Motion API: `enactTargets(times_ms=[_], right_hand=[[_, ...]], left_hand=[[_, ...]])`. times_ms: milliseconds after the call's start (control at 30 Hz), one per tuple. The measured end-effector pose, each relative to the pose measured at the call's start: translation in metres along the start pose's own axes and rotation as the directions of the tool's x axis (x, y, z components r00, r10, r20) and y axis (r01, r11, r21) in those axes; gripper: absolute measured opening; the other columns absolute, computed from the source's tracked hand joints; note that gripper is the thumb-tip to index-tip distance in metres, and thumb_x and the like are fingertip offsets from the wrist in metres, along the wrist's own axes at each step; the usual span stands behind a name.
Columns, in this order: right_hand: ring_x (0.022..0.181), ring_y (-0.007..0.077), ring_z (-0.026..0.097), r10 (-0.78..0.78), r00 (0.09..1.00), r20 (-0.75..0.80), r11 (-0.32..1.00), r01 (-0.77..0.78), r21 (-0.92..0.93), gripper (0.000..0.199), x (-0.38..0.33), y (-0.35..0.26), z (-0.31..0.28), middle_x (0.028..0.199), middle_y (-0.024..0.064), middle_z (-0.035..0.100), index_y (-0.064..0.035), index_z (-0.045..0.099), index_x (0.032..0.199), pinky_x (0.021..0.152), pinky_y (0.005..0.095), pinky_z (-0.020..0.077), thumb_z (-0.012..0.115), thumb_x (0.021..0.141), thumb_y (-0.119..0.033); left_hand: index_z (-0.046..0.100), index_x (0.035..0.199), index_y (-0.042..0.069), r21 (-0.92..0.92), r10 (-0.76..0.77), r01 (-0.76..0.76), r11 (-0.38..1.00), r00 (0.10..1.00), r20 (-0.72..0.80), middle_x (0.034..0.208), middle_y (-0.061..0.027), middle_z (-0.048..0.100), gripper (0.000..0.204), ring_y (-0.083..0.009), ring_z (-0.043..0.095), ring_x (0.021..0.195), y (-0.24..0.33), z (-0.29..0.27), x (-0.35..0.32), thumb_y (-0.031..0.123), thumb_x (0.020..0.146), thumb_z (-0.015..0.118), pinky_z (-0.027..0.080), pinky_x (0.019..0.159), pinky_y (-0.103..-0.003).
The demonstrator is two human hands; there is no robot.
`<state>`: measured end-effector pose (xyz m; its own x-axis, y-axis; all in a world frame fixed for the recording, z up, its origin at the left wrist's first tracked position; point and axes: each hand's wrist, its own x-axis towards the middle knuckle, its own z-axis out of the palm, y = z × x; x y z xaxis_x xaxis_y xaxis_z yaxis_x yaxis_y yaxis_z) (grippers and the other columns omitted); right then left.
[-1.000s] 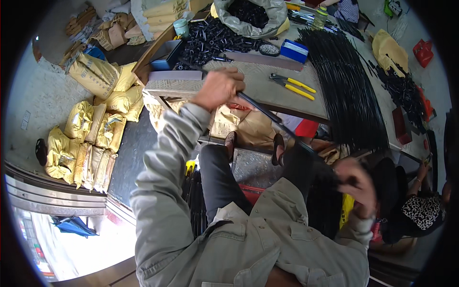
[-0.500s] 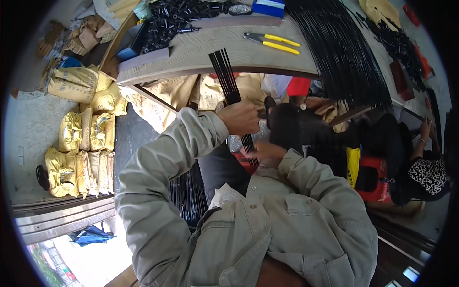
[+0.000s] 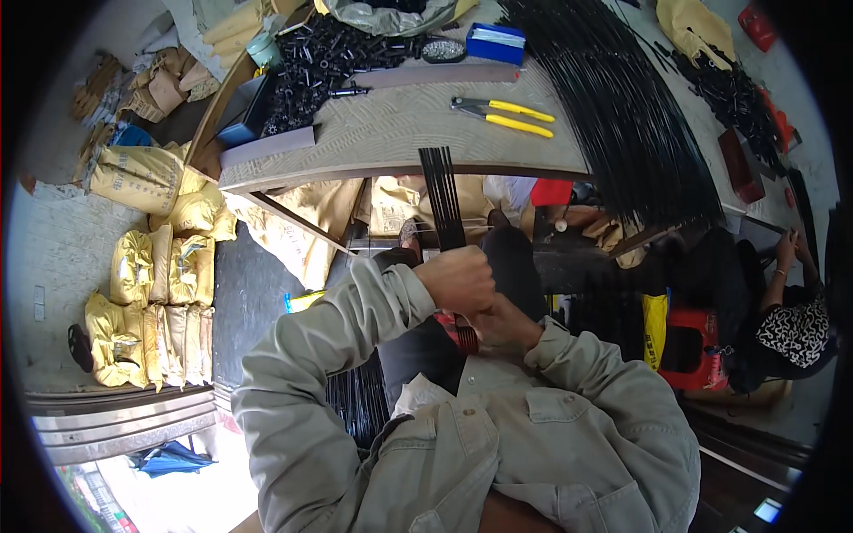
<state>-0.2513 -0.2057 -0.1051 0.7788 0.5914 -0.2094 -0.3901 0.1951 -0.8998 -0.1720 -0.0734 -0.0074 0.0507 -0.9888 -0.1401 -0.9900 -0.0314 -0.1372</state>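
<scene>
My left hand (image 3: 458,280) is wrapped round a bundle of thin black rods (image 3: 443,200), held above my lap. Their far ends spread slightly apart and reach up to the table's front edge. Below it, my right hand (image 3: 505,322) is closed about the lower part of the same bundle, touching the left hand; its fingertips are partly hidden. The short near ends of the rods show beneath both hands. Many more long black rods (image 3: 622,115) lie across the right part of the worktable (image 3: 382,133).
Yellow-handled pliers (image 3: 506,115), a blue box (image 3: 495,43) and a heap of small black parts (image 3: 311,67) are on the table. Yellow sacks (image 3: 147,258) are piled at the left. Another person (image 3: 786,311) sits at the far right, near a red stool (image 3: 693,351).
My left hand has drawn back toward my body with the rods, and my right hand now meets it. The table sits lower in the picture as the view has tilted.
</scene>
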Motion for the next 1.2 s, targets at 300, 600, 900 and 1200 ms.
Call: enactTargets(times_ms=[300, 600, 900, 1200], right_hand=[[0.065, 0.0128, 0.057, -0.312, 0.931, 0.187, 0.74, 0.362, -0.567, 0.013, 0.021, 0.016, -0.023, 0.078, 0.0058, 0.063, -0.001, 0.06, 0.087, 0.058, 0.0261, 0.0444, 0.056, 0.083, -0.012], [0.083, 0.019, 0.061, 0.022, 0.911, 0.411, 0.781, 0.241, -0.576, 0.019, 0.032, -0.086, -0.014, 0.091, 0.0098, 0.064, -0.0005, 0.058, 0.1, 0.074, 0.0307, 0.0447, 0.053, 0.083, -0.008], [0.097, 0.0252, 0.058, -0.287, 0.564, 0.775, 0.764, 0.622, -0.17, 0.02, 0.134, -0.228, 0.017, 0.098, 0.0148, 0.061, 0.0003, 0.06, 0.1, 0.084, 0.0322, 0.0437, 0.049, 0.084, -0.007], [0.075, 0.0261, 0.06, -0.668, 0.689, 0.28, -0.38, 0.008, -0.925, 0.019, 0.352, -0.191, -0.036, 0.084, 0.0082, 0.061, -0.0082, 0.06, 0.088, 0.064, 0.0373, 0.0478, 0.059, 0.076, -0.023]], left_hand=[[0.057, 0.079, 0.005, -0.29, -0.376, 0.24, 0.926, 0.61, -0.697, 0.063, -0.0055, 0.053, 0.015, -0.0155, 0.052, 0.059, 0.029, -0.009, -0.057, 0.02, 0.075, 0.057, 0.041, 0.055, -0.025], [0.049, 0.105, -0.004, -0.836, -0.974, -0.548, -0.006, 0.192, -0.118, 0.082, -0.0046, 0.056, 0.039, -0.0083, 0.05, 0.063, 0.067, 0.027, -0.024, 0.032, 0.093, 0.038, 0.04, 0.055, -0.023], [0.052, 0.091, 0.001, -0.638, -0.955, -0.753, -0.164, -0.041, 0.294, 0.064, 0.0008, 0.048, 0.033, -0.0057, 0.043, 0.055, 0.044, 0.032, -0.018, 0.032, 0.092, 0.042, 0.035, 0.051, -0.02], [0.05, 0.083, 0.005, -0.828, -0.963, -0.497, -0.258, 0.062, 0.263, 0.057, 0.0007, 0.045, 0.027, -0.0072, 0.04, 0.047, 0.013, 0.044, -0.019, 0.026, 0.094, 0.039, 0.033, 0.045, -0.02]])
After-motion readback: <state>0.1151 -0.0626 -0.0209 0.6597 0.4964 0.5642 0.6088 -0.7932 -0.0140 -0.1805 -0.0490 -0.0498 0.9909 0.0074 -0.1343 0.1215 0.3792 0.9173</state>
